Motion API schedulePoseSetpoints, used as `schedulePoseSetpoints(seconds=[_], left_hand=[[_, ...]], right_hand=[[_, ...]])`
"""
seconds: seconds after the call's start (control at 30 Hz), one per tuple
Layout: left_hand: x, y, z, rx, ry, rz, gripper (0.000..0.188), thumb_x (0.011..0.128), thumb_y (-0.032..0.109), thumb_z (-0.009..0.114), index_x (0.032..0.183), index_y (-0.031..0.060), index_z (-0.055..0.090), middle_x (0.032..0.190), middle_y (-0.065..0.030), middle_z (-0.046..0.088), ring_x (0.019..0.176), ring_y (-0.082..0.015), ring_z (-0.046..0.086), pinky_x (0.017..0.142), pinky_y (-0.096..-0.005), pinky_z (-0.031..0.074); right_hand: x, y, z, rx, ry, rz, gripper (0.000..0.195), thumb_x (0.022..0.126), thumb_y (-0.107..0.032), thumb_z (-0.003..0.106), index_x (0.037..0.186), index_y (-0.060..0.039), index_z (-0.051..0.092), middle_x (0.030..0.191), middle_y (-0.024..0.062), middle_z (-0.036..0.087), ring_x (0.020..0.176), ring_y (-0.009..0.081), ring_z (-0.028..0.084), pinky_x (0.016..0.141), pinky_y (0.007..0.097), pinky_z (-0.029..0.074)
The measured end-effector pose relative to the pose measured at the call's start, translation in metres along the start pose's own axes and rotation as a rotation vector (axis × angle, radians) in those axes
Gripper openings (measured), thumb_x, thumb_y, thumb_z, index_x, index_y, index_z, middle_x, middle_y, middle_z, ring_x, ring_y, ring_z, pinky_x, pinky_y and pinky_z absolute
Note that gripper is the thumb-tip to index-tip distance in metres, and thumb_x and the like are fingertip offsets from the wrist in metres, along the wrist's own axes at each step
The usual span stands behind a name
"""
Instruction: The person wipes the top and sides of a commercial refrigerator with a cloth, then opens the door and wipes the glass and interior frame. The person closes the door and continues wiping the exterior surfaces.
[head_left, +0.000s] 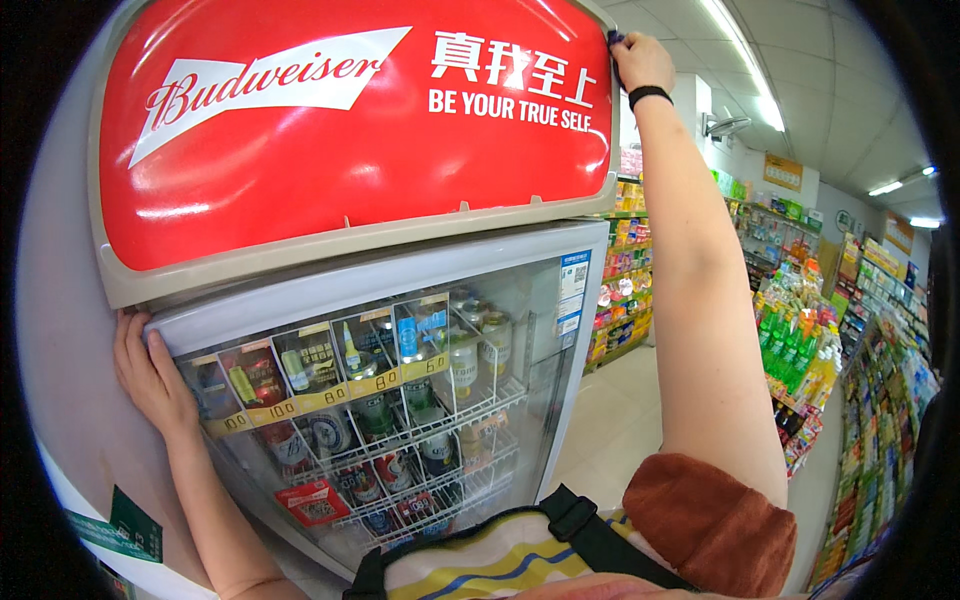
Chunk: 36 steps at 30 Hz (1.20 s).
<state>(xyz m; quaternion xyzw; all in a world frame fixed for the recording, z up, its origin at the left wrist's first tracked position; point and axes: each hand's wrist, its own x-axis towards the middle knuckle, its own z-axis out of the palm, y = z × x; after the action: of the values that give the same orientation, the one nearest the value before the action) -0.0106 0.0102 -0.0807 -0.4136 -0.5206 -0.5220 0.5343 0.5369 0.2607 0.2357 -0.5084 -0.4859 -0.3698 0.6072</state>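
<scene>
A beverage refrigerator stands before me, with a red Budweiser sign panel (360, 161) in a beige frame across its top. My right hand (643, 61) is raised at the panel's upper right corner. It is closed on a dark cloth (616, 52), pressed to the frame's edge; most of the cloth is hidden. At the left, my left hand (154, 375) rests against the upper left corner of the refrigerator, just below the panel. Its thumb is by the white frame of the glass door (375, 262), and I see nothing held in it. The door looks shut.
Behind the glass, drink cans (289, 442) stand on white wire racks (487, 401). Stocked shop shelves (626, 262) line the back. Green bottles (784, 337) are grouped at the right, near a long shelf of packets (877, 442). A wall fan (727, 126) hangs beyond my right arm.
</scene>
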Motion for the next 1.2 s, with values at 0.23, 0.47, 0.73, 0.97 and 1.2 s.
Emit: schedulePoseSetpoints(seconds=[0.23,0.47,0.73,0.97,1.2], left_hand=[[0.002,0.002,-0.001,-0.011,-0.01,-0.017,0.029,0.1,0.018,0.046,0.117,-0.0001,0.061,0.131,-0.0202,0.056,0.126,-0.0356,0.05,0.106,-0.0434,0.035],[0.001,-0.002,0.003,-0.009,-0.003,-0.025,0.029,0.099,0.018,0.047,0.117,0.0008,0.061,0.13,-0.0189,0.056,0.126,-0.0356,0.049,0.106,-0.0442,0.035],[-0.001,0.019,0.007,-0.024,0.034,-0.082,0.024,0.095,0.014,0.052,0.114,0.0026,0.062,0.127,-0.0175,0.057,0.124,-0.0353,0.05,0.106,-0.0451,0.033],[0.004,0.018,-0.007,0.017,0.055,-0.038,0.022,0.093,0.013,0.053,0.111,0.0032,0.061,0.123,-0.0159,0.058,0.124,-0.0346,0.05,0.105,-0.0469,0.032],[0.002,0.019,-0.003,-0.029,0.039,-0.037,0.023,0.092,0.014,0.056,0.112,0.0058,0.06,0.122,-0.0128,0.057,0.127,-0.0336,0.049,0.107,-0.0508,0.03]], right_hand=[[0.0,0.012,0.007,0.076,0.015,-0.076,0.029,0.083,-0.039,0.063,0.095,-0.0141,0.073,0.099,0.0124,0.071,0.096,0.032,0.067,0.082,0.0443,0.053],[-0.007,0.022,0.012,0.041,-0.09,0.046,0.03,0.081,-0.037,0.064,0.097,-0.0144,0.075,0.103,0.0136,0.072,0.099,0.0329,0.067,0.085,0.0433,0.053],[0.02,-0.038,0.012,0.186,0.236,0.048,0.031,0.089,-0.038,0.057,0.107,-0.0187,0.074,0.107,0.0138,0.069,0.099,0.0349,0.066,0.086,0.0471,0.052],[-0.031,-0.227,-0.043,0.2,0.365,-0.351,0.026,0.089,-0.031,0.061,0.106,-0.0159,0.073,0.109,0.0095,0.068,0.097,0.0327,0.064,0.082,0.0448,0.053],[-0.099,-0.383,-0.097,0.626,0.613,-0.688,0.007,0.077,-0.019,0.066,0.082,-0.0149,0.069,0.093,0.0031,0.064,0.09,0.0285,0.059,0.074,0.0401,0.052]])
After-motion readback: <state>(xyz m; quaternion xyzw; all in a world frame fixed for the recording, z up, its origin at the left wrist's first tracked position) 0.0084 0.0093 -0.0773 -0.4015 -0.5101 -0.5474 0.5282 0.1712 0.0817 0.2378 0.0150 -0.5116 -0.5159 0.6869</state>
